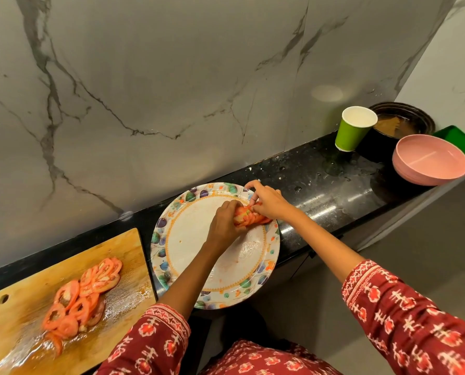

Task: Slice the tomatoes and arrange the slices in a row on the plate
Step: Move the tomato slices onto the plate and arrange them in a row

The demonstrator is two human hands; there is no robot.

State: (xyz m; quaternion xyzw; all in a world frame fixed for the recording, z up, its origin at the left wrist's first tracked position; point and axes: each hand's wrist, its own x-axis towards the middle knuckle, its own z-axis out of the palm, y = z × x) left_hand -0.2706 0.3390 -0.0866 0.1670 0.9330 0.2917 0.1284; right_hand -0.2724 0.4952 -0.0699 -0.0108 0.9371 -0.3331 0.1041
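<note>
Head view, looking down on a black speckled countertop (pixel 334 190), glossy and wet in patches, backed by a grey-veined marble wall (pixel 171 77). No readable writing, brand or label anywhere. Round plate (pixel 171 234) near the counter's front edge, glazed white centre, orange patterned ring, rim printed with green, blue and purple leaves; smeared with juice. Left hand (pixel 223 223) reaching in from below, fingers curled around a short stack of tomato slices (pixel 243 215) at the plate's far right side. Right hand (pixel 266 203) coming from the right, fingertips pinching the same stack at its right end, index finger lifted clear; both grips narrow and closed on the slices. Forearms bare, sleeves (pixel 415 307) of maroon cloth with a red and white woven-look print. Left of the plate, wooden cutting board (pixel 112 255), pale grain, rounded corners, hanging hole at its near left corner, surface wet and scored; loose heap of cut tomato (pixel 85 296) lying there, overlapping rounds with pale seed chambers. Far right of the counter, well apart from the plate: green paper cup (pixel 353 131), white inside, upright; just beside it a dark round container (pixel 404 120); a matte pink bowl (pixel 429 161); a bright green flat item (pixel 464 144) behind the bowl.
</note>
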